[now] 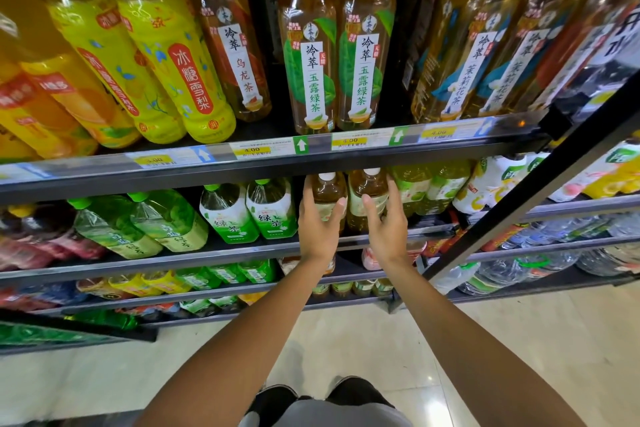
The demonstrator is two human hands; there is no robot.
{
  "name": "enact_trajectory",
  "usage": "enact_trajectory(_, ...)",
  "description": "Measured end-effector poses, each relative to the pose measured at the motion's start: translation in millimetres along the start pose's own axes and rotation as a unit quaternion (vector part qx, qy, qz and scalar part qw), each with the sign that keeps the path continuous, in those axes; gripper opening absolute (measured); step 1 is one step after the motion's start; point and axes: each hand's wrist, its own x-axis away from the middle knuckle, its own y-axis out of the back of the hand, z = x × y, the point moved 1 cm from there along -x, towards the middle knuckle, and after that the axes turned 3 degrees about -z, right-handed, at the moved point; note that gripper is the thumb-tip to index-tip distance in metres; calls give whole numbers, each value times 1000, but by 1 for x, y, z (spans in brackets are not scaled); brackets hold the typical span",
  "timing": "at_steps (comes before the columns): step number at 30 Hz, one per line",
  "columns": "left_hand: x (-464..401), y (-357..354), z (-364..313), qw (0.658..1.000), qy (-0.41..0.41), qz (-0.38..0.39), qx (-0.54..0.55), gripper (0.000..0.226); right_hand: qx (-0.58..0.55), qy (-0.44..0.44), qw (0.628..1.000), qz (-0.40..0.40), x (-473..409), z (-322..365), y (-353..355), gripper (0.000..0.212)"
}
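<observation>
We see two amber bottles standing side by side on the second shelf [207, 253], just under the price rail [252, 151] of the shelf above, both upright with white caps. Our left hand [320, 222] curls round the left amber bottle [329, 189], fingers on its left flank and thumb across its front. Our right hand [386, 224] grips the right amber bottle [369, 191] in mirror fashion, fingers on the right flank, thumb on the front. The two bottles sit touching or nearly so; we cannot tell which.

Just left of them stand green-label tea bottles [272, 208] with green caps, and just right are yellow-green bottles [412, 184]. On the shelf above, tall tea bottles [311, 45] with yellow caps line up. A black post [519, 191] slants across the right side. Below our forearms lies the pale tiled floor [346, 340].
</observation>
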Motion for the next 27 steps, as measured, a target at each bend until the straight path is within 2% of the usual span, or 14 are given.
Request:
enact_trajectory(6, 8, -8, -12, 999, 6, -45, -20, 76, -19, -12, 1000, -4, 0, -6, -2, 61)
enact_trajectory(10, 25, 1, -13, 992, -78, -20, -93, 75, 65, 78, 995, 0, 19, -6, 0, 66)
enact_trajectory(12, 35, 5, -5, 974, -166, -4, -154, 71, 95, 122, 988, 17, 30, -12, 0, 72)
enact_trajectory(14, 37, 7, 7, 949, -220, 24, -225, 71, 121, 146, 981, 36, 35, -15, -1, 76)
enact_trajectory(17, 34, 13, 15, 930, -219, 44, -292, 73, 168, 160, 972, 39, 35, -18, 2, 78)
enact_trajectory(21, 34, 20, 17, 894, -273, 81, -346, 79, 208, 212, 953, 53, 29, -25, 7, 72)
enact_trajectory(27, 30, 25, 18, 878, -263, 106, -385, 85, 233, 216, 945, 78, 25, -24, 12, 77)
